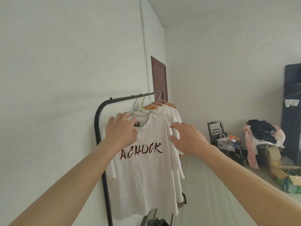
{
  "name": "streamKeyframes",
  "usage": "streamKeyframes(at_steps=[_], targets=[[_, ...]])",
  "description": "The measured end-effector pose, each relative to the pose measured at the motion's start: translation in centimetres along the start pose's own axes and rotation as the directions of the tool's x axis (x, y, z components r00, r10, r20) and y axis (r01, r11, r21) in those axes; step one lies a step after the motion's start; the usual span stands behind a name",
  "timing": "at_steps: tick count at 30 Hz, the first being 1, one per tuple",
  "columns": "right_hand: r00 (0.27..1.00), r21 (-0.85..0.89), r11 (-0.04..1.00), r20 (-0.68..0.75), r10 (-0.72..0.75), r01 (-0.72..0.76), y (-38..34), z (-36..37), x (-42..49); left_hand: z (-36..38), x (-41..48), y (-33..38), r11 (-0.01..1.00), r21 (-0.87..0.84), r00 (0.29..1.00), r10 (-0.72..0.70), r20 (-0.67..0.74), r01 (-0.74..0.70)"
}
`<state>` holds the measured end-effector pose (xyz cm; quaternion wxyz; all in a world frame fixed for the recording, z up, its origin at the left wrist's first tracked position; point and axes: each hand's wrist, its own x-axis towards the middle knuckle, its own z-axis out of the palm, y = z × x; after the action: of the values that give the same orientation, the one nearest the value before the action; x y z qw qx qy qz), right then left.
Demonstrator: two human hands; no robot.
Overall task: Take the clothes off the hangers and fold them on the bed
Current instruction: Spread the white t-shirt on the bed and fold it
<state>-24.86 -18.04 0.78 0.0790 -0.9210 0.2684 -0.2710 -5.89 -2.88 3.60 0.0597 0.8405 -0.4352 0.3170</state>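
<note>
The front T-shirt (146,173) hangs on its wire hanger (136,110), with its shoulder line running crosswise between both hands. The left hand (121,131) is in contact, fingers curled over the shoulder beside the collar. The right hand (187,139), fingers spread, is just short of the opposite shoulder.

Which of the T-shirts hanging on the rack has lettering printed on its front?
The frontmost white T-shirt, with the left hand at its collar: ACHOCK runs across its chest. The white shirts behind it show no print.
</note>
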Motion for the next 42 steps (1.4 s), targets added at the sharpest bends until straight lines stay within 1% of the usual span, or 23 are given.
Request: streamKeyframes(at_steps=[3,7,9,11,14,18,21,23,25,27,30,32,37,42], targets=[[1.000,0.026,1.000,-0.019,-0.014,0.014,-0.2,1.4,4.4,1.2,3.8,-1.3,0.995,0.101,0.999,0.010,-0.050,-0.005],[0.999,0.063,0.997,-0.011,-0.039,0.040,0.1,3.7,9.6,3.0,8.1,-2.4,0.966,0.260,0.999,0.019,-0.041,-0.008],[0.998,0.087,0.995,-0.009,-0.055,0.056,0.6,4.9,12.2,3.9,10.2,-2.8,0.936,0.352,0.999,-0.003,-0.041,0.017],[0.997,0.107,0.992,-0.005,-0.074,0.074,1.2,6.1,14.8,4.8,12.1,-3.0,0.906,0.417,0.998,-0.055,-0.038,0.066],[0.995,0.122,0.987,-0.001,-0.101,0.101,2.1,7.7,18.7,6.3,14.3,-2.8,0.873,0.448,0.981,-0.185,-0.060,0.192],[0.990,0.131,0.981,-0.001,-0.143,0.142,3.0,9.7,23.5,8.0,16.2,-2.8,0.819,0.451,0.935,-0.316,-0.159,0.354],[0.982,0.143,0.973,0.019,-0.187,0.183,3.7,11.5,27.0,9.7,16.9,-3.3,0.764,0.519,0.923,-0.333,-0.194,0.385],[0.980,0.152,0.972,0.066,-0.188,0.177,3.9,12.9,29.0,10.4,16.8,-3.8,0.746,0.536,0.918,-0.317,-0.236,0.395],[0.969,0.099,0.974,0.125,-0.215,0.203,4.0,14.4,30.7,11.0,17.1,-4.1,0.735,0.532,0.906,-0.309,-0.290,0.421],[0.960,0.054,0.969,0.139,-0.245,0.240,4.0,15.5,31.7,11.3,17.2,-4.2,0.720,0.550,0.904,-0.297,-0.307,0.423],[0.972,0.133,0.973,0.116,-0.206,0.191,3.6,16.8,31.8,11.7,17.2,-3.9,0.679,0.599,0.905,-0.294,-0.308,0.425],[0.976,0.097,0.977,0.085,-0.201,0.192,3.2,16.7,31.4,11.8,17.3,-4.0,0.666,0.612,0.904,-0.300,-0.304,0.427],[0.969,0.002,0.978,-0.140,-0.205,0.207,3.2,13.1,30.9,12.0,17.0,-4.9,0.670,0.612,0.907,-0.293,-0.302,0.420],[0.970,-0.032,0.993,-0.210,-0.121,0.116,6.0,11.5,26.4,11.8,16.9,-5.5,0.677,0.618,0.915,-0.265,-0.303,0.400]])
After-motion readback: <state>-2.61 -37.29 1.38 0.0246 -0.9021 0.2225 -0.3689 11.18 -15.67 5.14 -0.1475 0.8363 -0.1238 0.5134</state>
